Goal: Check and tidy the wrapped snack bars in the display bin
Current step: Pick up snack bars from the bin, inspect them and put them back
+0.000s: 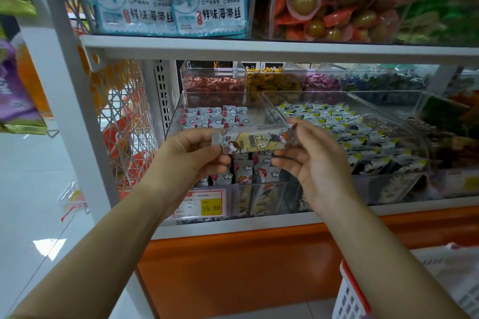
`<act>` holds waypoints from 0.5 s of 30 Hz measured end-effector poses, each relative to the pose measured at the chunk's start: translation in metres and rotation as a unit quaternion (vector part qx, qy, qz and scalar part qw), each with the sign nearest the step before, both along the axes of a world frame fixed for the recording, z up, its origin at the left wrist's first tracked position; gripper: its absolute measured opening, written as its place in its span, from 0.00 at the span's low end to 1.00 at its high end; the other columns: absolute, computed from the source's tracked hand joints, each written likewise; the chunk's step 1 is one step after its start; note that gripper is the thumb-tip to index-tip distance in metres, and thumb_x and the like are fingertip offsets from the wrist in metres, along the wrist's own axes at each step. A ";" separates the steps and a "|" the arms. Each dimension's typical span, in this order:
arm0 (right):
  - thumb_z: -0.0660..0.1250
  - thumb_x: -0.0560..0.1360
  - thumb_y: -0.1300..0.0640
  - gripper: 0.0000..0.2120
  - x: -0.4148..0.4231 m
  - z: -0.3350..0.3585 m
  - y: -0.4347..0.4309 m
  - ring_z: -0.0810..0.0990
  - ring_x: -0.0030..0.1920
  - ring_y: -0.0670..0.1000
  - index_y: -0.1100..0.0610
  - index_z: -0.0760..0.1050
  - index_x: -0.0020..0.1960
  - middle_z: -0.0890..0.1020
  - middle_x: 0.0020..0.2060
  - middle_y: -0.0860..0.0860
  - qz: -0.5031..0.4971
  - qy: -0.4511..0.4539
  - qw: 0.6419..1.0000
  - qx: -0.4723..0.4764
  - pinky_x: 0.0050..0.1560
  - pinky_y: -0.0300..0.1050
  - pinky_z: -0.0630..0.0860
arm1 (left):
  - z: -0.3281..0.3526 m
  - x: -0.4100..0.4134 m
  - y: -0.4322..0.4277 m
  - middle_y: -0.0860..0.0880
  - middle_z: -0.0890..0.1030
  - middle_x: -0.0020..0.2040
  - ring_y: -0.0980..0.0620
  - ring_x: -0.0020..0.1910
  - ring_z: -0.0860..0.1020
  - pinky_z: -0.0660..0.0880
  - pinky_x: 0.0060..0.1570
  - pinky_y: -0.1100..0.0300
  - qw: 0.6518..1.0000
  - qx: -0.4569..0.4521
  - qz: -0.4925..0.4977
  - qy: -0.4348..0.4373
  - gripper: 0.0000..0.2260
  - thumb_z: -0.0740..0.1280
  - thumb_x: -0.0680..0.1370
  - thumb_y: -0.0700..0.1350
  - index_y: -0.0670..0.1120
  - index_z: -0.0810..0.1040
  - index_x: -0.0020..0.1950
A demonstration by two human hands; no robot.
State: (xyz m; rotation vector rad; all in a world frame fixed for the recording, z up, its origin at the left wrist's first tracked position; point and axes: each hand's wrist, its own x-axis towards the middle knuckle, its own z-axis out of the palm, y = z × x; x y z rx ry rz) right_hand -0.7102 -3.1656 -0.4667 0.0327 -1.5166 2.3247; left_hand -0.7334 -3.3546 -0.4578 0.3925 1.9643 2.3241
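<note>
One snack bar in front of the bin: I see left grip pinching one end, right grip pinching the other.

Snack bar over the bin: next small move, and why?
Probably lower the snack bar into the display bin beside the bars standing below it. The left hand and right hand pinch its ends, holding it roughly level above that bin, printed face toward the camera, so the check looks nearly done.
</note>
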 end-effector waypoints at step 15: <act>0.68 0.74 0.61 0.10 -0.002 -0.008 0.001 0.82 0.52 0.49 0.47 0.81 0.50 0.84 0.49 0.49 0.001 0.025 0.968 0.249 0.54 0.53 0.79 | 0.006 0.003 -0.003 0.51 0.81 0.50 0.55 0.40 0.82 0.77 0.37 0.68 0.985 -0.149 0.043 0.075 0.12 0.67 0.75 0.41 0.49 0.79 0.58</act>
